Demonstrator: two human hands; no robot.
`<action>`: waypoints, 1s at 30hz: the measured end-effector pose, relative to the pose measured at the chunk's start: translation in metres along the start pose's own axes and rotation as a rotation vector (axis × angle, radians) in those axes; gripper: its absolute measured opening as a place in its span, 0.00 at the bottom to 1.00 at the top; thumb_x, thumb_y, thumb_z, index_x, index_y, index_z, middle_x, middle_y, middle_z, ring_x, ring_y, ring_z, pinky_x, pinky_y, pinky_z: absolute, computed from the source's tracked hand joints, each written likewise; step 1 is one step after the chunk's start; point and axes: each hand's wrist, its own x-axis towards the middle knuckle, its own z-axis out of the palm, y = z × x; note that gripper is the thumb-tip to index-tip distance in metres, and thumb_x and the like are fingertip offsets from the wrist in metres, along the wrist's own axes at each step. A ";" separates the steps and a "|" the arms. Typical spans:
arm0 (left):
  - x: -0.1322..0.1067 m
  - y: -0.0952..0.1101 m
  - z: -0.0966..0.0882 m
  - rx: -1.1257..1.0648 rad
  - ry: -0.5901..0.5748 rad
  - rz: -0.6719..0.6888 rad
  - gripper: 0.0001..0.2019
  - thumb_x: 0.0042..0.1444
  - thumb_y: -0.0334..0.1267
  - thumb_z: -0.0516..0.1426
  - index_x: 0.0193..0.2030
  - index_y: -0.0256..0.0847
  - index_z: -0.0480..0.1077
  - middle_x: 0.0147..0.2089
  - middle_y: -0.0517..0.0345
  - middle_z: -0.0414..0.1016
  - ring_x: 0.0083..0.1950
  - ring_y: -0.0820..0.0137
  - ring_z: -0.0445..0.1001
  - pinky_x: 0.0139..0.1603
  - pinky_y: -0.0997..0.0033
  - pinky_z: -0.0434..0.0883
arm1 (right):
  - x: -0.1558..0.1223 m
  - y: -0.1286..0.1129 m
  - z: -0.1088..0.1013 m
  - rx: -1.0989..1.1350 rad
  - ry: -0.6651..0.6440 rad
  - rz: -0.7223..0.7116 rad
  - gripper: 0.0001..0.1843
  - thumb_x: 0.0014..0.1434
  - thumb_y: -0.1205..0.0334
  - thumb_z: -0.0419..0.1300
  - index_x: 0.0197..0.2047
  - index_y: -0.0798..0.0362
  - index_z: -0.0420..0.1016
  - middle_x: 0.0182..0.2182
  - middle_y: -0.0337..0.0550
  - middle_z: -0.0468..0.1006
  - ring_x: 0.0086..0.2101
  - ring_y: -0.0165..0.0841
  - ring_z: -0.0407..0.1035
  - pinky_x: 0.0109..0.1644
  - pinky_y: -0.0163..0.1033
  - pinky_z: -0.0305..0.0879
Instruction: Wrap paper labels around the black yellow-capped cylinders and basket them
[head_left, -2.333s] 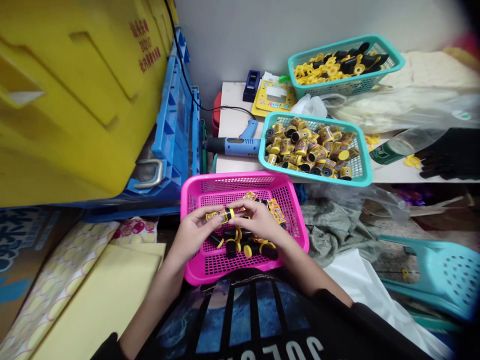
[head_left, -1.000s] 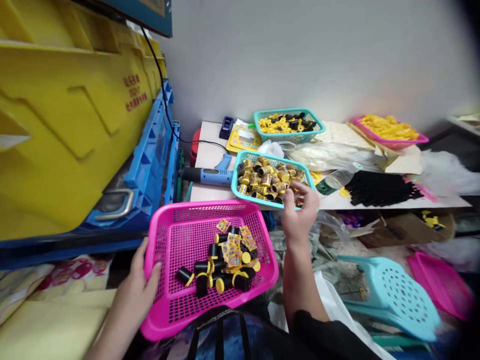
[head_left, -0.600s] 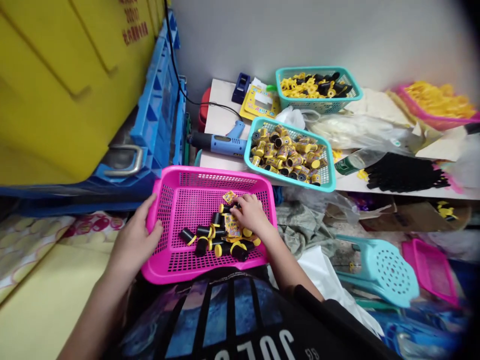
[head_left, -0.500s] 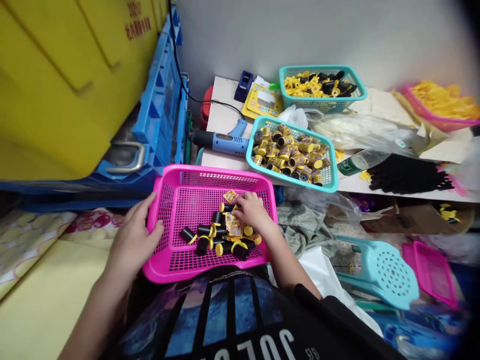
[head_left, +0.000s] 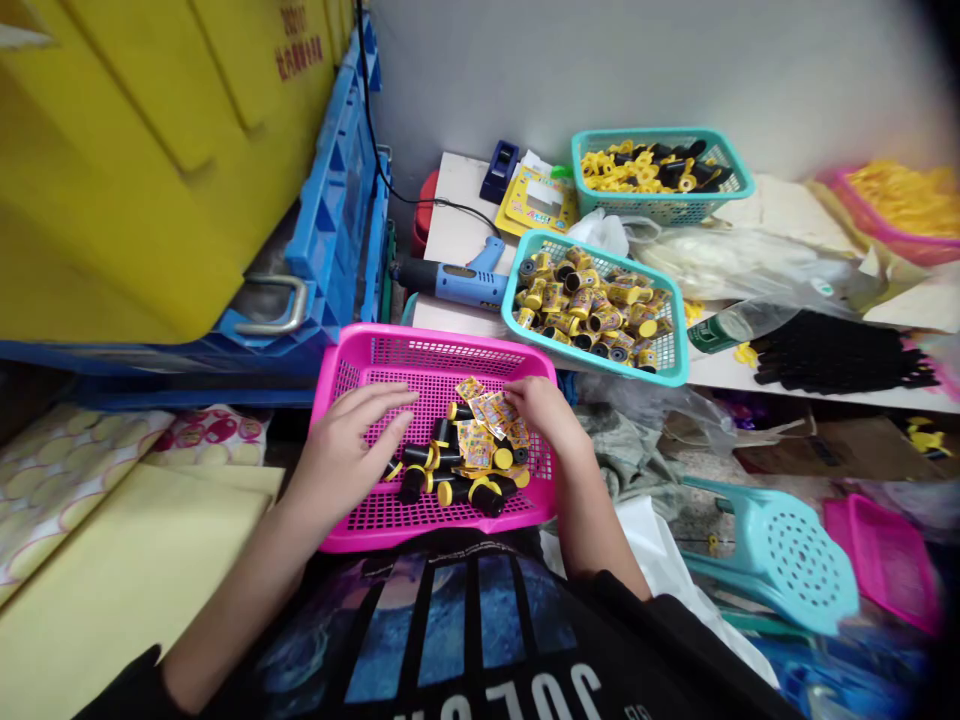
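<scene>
A pink basket (head_left: pixel 442 345) rests against my lap. Inside it lie several black cylinders with yellow caps (head_left: pixel 416 457) and some small printed yellow labels (head_left: pixel 474 440). Over the left part of the basket, my left hand (head_left: pixel 356 440) is open with its fingers apart, holding nothing. At the basket's right side my right hand (head_left: pixel 544 408) has its fingers closed on printed labels (head_left: pixel 495 412), which stick out to the left of the fingertips. How many labels it grips I cannot tell.
A turquoise basket (head_left: pixel 682 345) of labelled cylinders and another turquoise basket (head_left: pixel 652 205) of yellow and black parts stand on the white table. A blue heat gun (head_left: pixel 465 283) lies beside them. Blue crates (head_left: pixel 330 200) rise at left; a turquoise stool (head_left: pixel 795 550) stands at right.
My left hand has let go of the basket's left rim and moved right, over the inside. My right hand has moved right and now holds labels. The view has shifted slightly.
</scene>
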 end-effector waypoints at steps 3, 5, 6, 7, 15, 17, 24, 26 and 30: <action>0.000 -0.003 0.003 -0.004 -0.034 -0.026 0.12 0.60 0.42 0.55 0.46 0.45 0.76 0.49 0.55 0.79 0.53 0.62 0.75 0.60 0.57 0.68 | -0.003 0.005 -0.002 0.079 0.065 0.057 0.14 0.58 0.66 0.59 0.48 0.54 0.74 0.32 0.44 0.81 0.31 0.33 0.73 0.39 0.38 0.64; 0.000 -0.003 0.002 0.001 -0.053 -0.047 0.13 0.60 0.43 0.54 0.46 0.45 0.76 0.49 0.55 0.79 0.53 0.62 0.75 0.59 0.57 0.68 | -0.005 0.008 -0.005 0.105 0.070 0.062 0.10 0.58 0.64 0.59 0.45 0.54 0.74 0.29 0.42 0.80 0.29 0.33 0.73 0.36 0.37 0.64; 0.000 -0.003 0.002 0.004 -0.066 -0.054 0.13 0.60 0.43 0.54 0.46 0.45 0.76 0.49 0.55 0.79 0.52 0.62 0.75 0.59 0.57 0.68 | -0.005 0.009 -0.006 0.099 0.062 0.049 0.07 0.58 0.63 0.59 0.41 0.54 0.75 0.28 0.41 0.79 0.29 0.33 0.73 0.36 0.37 0.64; 0.000 -0.002 0.001 0.005 -0.078 -0.056 0.13 0.60 0.43 0.54 0.47 0.45 0.76 0.49 0.55 0.79 0.52 0.62 0.75 0.59 0.57 0.69 | -0.005 0.009 -0.008 0.082 0.050 0.019 0.05 0.58 0.63 0.60 0.36 0.54 0.76 0.28 0.42 0.80 0.30 0.34 0.73 0.37 0.38 0.64; 0.022 0.017 0.021 -0.175 -0.207 -0.106 0.13 0.55 0.40 0.59 0.48 0.45 0.76 0.49 0.54 0.79 0.51 0.62 0.76 0.56 0.56 0.70 | -0.004 -0.017 -0.031 0.080 -0.054 -0.416 0.07 0.58 0.60 0.62 0.30 0.50 0.81 0.40 0.47 0.81 0.46 0.41 0.72 0.54 0.48 0.62; 0.029 0.020 0.032 -0.326 -0.268 -0.177 0.21 0.50 0.35 0.63 0.52 0.45 0.73 0.45 0.54 0.80 0.45 0.63 0.78 0.47 0.61 0.74 | -0.007 -0.034 -0.035 0.173 -0.113 -0.479 0.10 0.58 0.57 0.63 0.28 0.51 0.79 0.33 0.44 0.80 0.38 0.37 0.72 0.48 0.45 0.64; 0.034 0.015 0.039 -0.650 -0.048 -0.370 0.21 0.48 0.35 0.64 0.50 0.39 0.71 0.26 0.65 0.74 0.31 0.71 0.75 0.40 0.68 0.72 | -0.017 -0.072 -0.004 0.929 -0.040 -0.303 0.15 0.59 0.54 0.60 0.47 0.49 0.68 0.31 0.36 0.71 0.32 0.30 0.67 0.36 0.37 0.65; 0.031 0.012 0.034 -0.726 -0.042 -0.427 0.22 0.47 0.36 0.65 0.51 0.38 0.70 0.27 0.64 0.75 0.33 0.71 0.76 0.41 0.69 0.72 | -0.018 -0.075 0.008 1.016 -0.037 -0.279 0.21 0.56 0.57 0.63 0.52 0.48 0.63 0.28 0.34 0.68 0.30 0.29 0.66 0.35 0.36 0.64; 0.028 0.007 0.022 -0.796 -0.157 -0.489 0.29 0.45 0.35 0.66 0.55 0.38 0.68 0.30 0.61 0.77 0.34 0.70 0.78 0.40 0.69 0.74 | -0.018 -0.077 0.012 0.954 -0.099 -0.344 0.25 0.57 0.62 0.62 0.56 0.47 0.61 0.25 0.31 0.66 0.27 0.29 0.64 0.32 0.36 0.61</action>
